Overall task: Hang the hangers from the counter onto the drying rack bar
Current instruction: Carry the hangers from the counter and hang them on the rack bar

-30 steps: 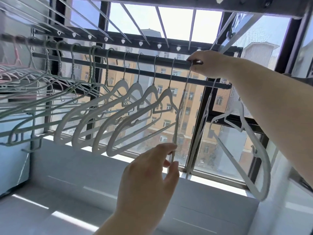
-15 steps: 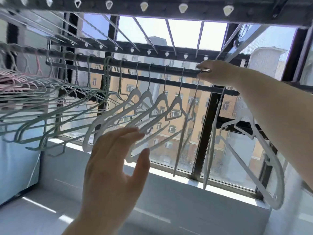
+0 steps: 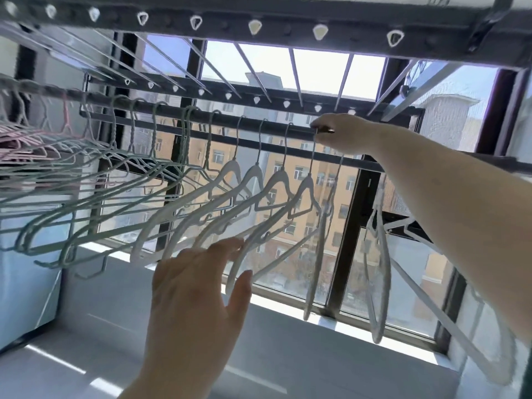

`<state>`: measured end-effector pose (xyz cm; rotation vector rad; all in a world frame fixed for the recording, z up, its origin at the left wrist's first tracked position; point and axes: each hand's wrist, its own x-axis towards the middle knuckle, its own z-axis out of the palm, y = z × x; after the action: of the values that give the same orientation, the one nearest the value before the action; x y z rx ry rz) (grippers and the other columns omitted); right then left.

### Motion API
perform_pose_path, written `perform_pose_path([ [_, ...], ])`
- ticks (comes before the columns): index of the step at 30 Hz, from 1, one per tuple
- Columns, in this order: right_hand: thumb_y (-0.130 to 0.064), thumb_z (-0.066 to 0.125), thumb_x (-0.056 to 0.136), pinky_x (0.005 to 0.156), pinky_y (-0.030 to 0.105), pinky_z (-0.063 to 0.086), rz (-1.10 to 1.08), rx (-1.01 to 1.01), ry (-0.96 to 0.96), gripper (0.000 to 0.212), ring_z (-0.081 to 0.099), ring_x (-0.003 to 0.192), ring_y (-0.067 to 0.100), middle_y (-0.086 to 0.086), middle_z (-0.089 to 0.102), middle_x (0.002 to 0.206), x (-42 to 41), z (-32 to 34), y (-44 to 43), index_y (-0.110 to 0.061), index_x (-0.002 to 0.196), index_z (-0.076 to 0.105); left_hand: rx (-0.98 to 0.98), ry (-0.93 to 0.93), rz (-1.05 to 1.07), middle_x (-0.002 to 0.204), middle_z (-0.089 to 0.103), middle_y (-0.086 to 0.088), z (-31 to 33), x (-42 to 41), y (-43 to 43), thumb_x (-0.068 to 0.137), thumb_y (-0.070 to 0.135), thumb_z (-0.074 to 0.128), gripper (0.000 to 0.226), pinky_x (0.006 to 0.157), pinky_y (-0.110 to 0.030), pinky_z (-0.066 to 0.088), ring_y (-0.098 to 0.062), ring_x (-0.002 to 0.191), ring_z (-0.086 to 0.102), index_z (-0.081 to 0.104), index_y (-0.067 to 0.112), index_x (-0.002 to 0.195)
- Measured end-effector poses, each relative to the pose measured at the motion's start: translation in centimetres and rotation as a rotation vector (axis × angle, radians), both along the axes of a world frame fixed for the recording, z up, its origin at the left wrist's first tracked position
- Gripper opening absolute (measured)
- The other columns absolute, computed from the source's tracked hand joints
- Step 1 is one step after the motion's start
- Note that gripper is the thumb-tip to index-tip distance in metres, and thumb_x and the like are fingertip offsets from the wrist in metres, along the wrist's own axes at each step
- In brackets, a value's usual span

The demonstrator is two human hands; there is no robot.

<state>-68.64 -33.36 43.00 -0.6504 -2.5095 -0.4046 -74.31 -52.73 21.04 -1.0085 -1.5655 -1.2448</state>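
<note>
A dark drying rack bar (image 3: 224, 114) runs across the window at upper centre. Several white hangers (image 3: 253, 180) hang from it by their hooks, with green hangers (image 3: 86, 220) and pink hangers (image 3: 17, 136) further left. My right hand (image 3: 342, 133) is up at the bar, pinching the hook of a white hanger (image 3: 319, 254) that hangs edge-on. More white hangers (image 3: 377, 283) dangle below that hand and forearm. My left hand (image 3: 195, 298) is open, its fingertips touching the lower ends of the hung white hangers.
A second dark bar (image 3: 359, 162) runs just below the first. Overhead is a dark rack frame (image 3: 288, 21) with white clips and thin rods. The white counter (image 3: 288, 355) lies below the window. A pale blue panel (image 3: 23, 283) stands at the left.
My left hand has let go of the lower end of the edge-on hanger, moved left and opened against the hung white hangers. My right hand stays at the bar.
</note>
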Motion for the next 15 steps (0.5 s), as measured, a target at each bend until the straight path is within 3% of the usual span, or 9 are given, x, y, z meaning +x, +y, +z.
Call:
perform_pose_path([
  [10,-0.022,0.039,0.096,0.082,0.026,0.030,-0.006,0.025,-0.022,0.038,0.042,0.096,0.016,0.012,0.050,0.128,0.2,0.0,0.3,-0.011,0.132,0.041,0.023,0.041,-0.108,0.062,0.065,0.011,-0.6,1.2,0.9,0.072,0.028,0.047,0.030,0.065,-0.019,0.031,-0.010,0.078,0.044,0.069,0.015,0.088],
  [15,-0.021,0.039,0.097,0.083,0.028,0.030,-0.018,0.024,-0.016,0.037,0.047,0.110,0.025,0.013,0.050,0.128,0.3,-0.1,0.1,-0.009,0.132,0.042,0.028,0.043,-0.115,0.062,0.064,0.012,-0.5,1.4,0.9,0.072,0.029,0.047,0.031,0.068,-0.019,0.032,-0.008,0.079,0.044,0.069,0.015,0.089],
])
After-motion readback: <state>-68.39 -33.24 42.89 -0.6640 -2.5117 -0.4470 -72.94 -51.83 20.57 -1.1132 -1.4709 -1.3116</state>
